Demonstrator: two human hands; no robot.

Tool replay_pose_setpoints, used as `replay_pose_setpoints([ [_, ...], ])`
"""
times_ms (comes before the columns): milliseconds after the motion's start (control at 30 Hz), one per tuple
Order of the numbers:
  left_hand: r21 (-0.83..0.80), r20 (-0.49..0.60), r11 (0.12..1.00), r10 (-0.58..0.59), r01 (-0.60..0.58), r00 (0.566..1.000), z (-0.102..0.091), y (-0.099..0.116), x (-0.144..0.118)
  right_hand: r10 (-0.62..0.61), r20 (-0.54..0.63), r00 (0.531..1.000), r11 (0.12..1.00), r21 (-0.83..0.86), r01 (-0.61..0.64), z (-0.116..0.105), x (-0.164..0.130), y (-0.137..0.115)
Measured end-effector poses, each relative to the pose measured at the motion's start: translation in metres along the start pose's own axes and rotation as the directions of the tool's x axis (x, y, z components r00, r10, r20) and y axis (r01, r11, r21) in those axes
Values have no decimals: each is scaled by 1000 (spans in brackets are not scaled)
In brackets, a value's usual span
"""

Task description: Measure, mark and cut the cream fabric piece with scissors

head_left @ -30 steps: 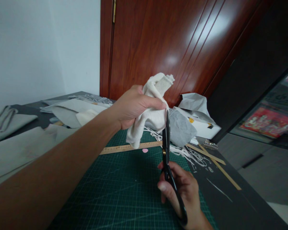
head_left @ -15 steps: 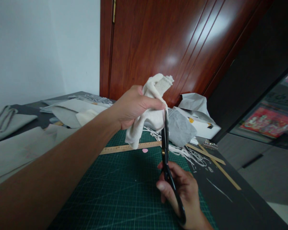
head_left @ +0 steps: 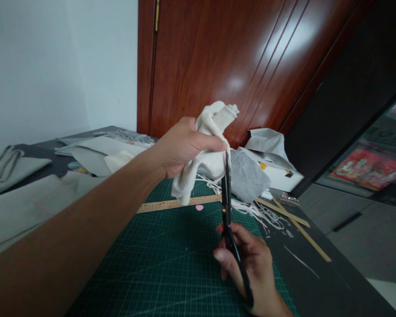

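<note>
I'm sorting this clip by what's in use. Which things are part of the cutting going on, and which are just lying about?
In use:
left hand
white cloth
right hand
black scissors

Lying about:
green cutting mat
wooden ruler
grey fabric pieces
white trimmings

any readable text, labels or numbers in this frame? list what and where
None can be read.
Ruler under the cloth: tick marks and numerals too small.
Green mat: grid lines only, no legible figures.
Red poster at right: print blurred.
Scissors: no visible marking.
White box: small yellow and black marks, unreadable.
</note>
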State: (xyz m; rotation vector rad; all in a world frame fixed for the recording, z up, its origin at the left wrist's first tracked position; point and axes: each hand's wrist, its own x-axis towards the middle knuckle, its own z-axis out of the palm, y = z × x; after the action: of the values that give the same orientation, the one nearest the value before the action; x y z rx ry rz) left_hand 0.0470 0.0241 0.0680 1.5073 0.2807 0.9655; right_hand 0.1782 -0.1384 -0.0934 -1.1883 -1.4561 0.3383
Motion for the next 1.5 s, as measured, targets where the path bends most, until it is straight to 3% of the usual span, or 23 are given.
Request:
replay_pose_setpoints([
  [1500, 33, 15, 999, -3, 3, 1000, -2, 0, -1, 32, -22, 999, 997, -72, -34, 0, -1, 1],
])
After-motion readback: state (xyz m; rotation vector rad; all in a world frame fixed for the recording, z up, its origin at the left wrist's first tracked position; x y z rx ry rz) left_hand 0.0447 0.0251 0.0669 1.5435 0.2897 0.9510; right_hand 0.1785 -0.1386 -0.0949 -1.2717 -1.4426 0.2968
